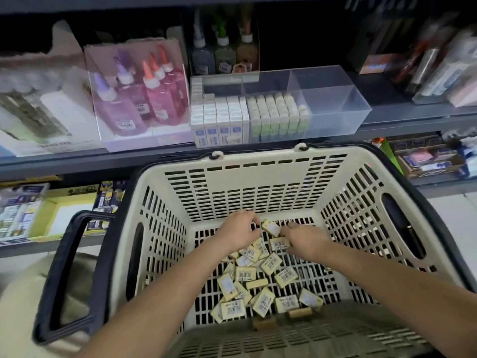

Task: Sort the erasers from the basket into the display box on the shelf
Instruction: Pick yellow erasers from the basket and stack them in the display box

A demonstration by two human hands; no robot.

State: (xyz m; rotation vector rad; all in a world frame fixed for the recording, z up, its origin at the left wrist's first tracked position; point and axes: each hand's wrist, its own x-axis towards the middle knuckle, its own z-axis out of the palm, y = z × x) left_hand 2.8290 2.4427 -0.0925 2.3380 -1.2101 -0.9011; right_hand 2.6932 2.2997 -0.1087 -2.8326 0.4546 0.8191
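Far left, a black plastic carry handle (74,267) folded outward from the cream slotted plastic basket (258,182); above it, on the dark metal shelf (77,161), pink and purple glitter glue bottles (144,99) standing in a clear-fronted tray; just right of those, the clear acrylic display box (335,99), with small white upright packets (219,117) packed into its left part and green-and-white round-topped sticks (278,112) beside them. Down inside the basket, left grip (238,229) with fingers curled, fingertips against a tilted yellow eraser with a white label (271,227); right grip (305,239) just beside, fingers curled at that eraser's other edge and over a second yellow eraser (280,244); cannot tell whether either grip truly clamps anything. Nearer, between the forearms, loose yellow barcode-labelled erasers (258,280) heaped on the basket floor, well apart from the display box.
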